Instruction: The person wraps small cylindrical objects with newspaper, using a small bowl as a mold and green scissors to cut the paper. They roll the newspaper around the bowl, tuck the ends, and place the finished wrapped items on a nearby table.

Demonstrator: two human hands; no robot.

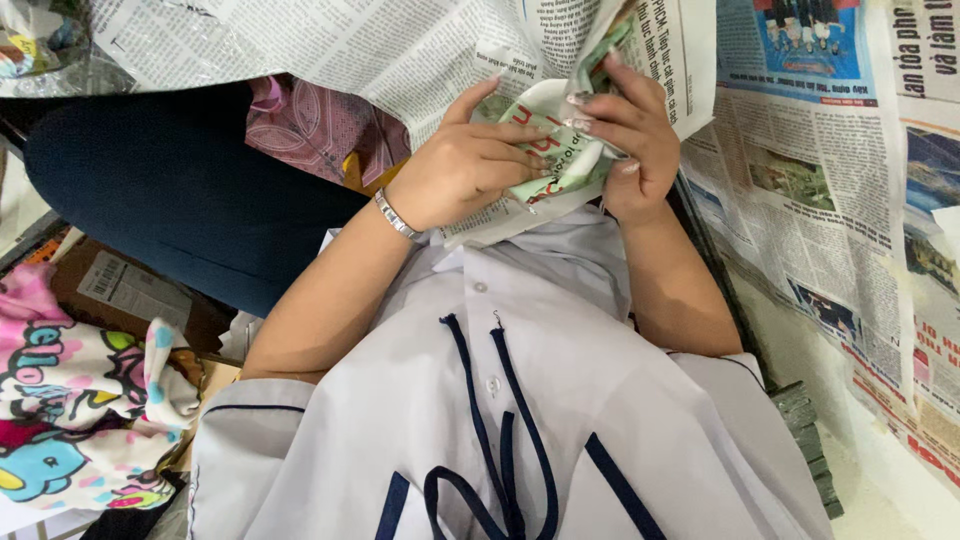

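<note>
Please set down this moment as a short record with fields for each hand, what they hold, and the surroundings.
left hand: closed around the wrapped bundle, a bracelet on its wrist
right hand: fingers pressing newspaper onto the bundle
bundle: round thing, mostly covered in newspaper, held between both hands
newspaper sheets: spread at right
patterned cloth: lower left
cardboard box: beside the cloth

Newspaper sheets (800, 180) spread over the floor at right, a cardboard box (120, 295) and colourful cartoon-print cloth (70, 410) at left.
</note>
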